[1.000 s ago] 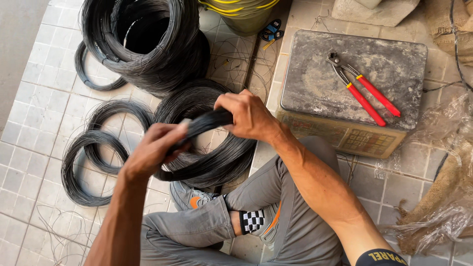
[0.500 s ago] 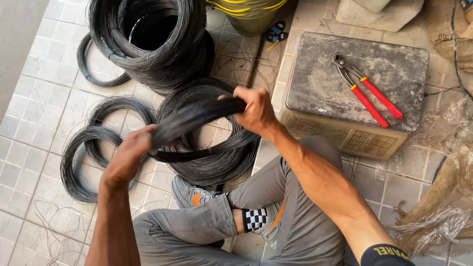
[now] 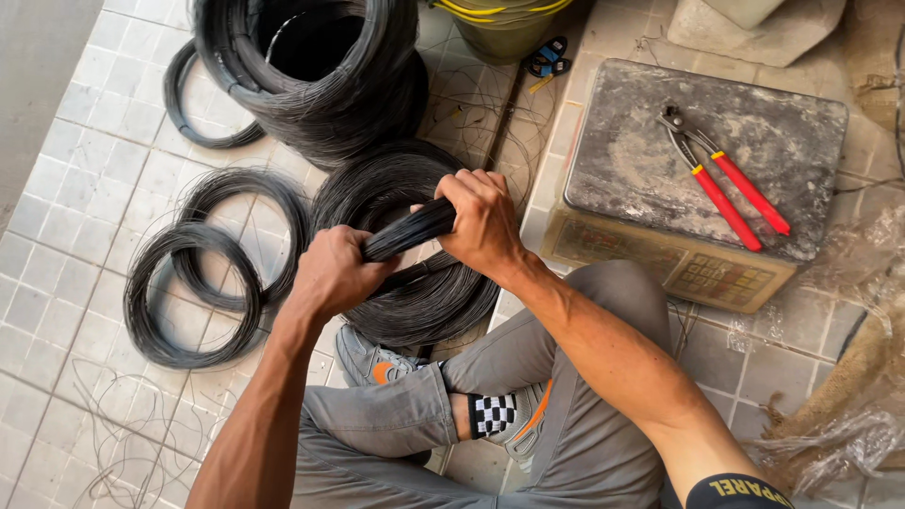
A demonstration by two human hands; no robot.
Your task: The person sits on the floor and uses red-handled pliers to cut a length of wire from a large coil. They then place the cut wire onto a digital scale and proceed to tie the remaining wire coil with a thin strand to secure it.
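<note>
Step in hand: bundling. Left hand (image 3: 335, 273) and right hand (image 3: 483, 221) both clamp the wire bundle (image 3: 410, 229) above a floor coil (image 3: 415, 292); regripping likely follows.

Labelled container, one item
Rectangular tan metal tin (image 3: 679, 269) with printed side label stands just right of right hand (image 3: 483, 224); top grey, stained.

Pale tiled floor (image 3: 75, 188) carries black wire coils (image 3: 193, 292); a grey block (image 3: 650, 179).

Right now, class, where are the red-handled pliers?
In the head view, the red-handled pliers lie on the grey block at upper right, beyond the right hand.
</note>
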